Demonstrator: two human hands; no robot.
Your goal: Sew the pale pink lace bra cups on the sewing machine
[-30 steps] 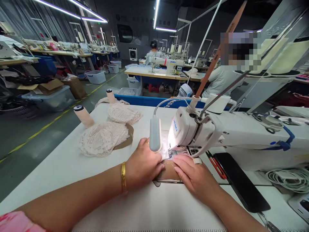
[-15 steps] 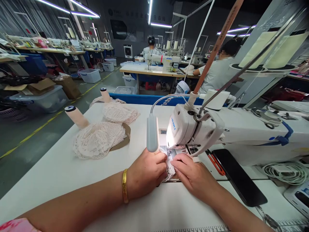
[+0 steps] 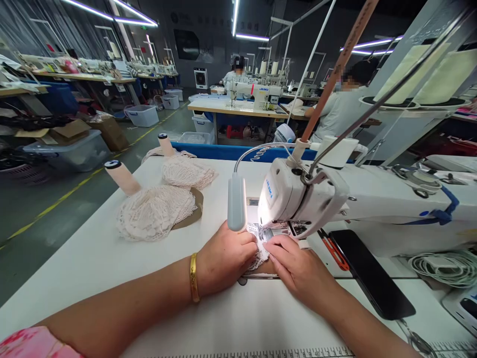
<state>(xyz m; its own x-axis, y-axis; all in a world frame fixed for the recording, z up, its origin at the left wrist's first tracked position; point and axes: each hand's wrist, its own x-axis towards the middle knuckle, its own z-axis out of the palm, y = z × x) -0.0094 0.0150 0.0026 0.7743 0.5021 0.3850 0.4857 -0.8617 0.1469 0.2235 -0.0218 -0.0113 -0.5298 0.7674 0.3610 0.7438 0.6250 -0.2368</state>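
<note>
Clearly soft, light lace piece (image 3: 257,251) pinched flat at edges by left hand (image 3: 223,258) and right hand (image 3: 298,271); judged limp, easily bunched, best held near needle.

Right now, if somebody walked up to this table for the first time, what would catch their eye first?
The white sewing machine fills the right half of the table, its lit needle end shining down on a scrap of white lace. The left hand and right hand press that lace flat beneath the needle, a gold bangle on the left wrist. Farther left lie two heaps of pale lace, each with a thread cone beside it.
</note>
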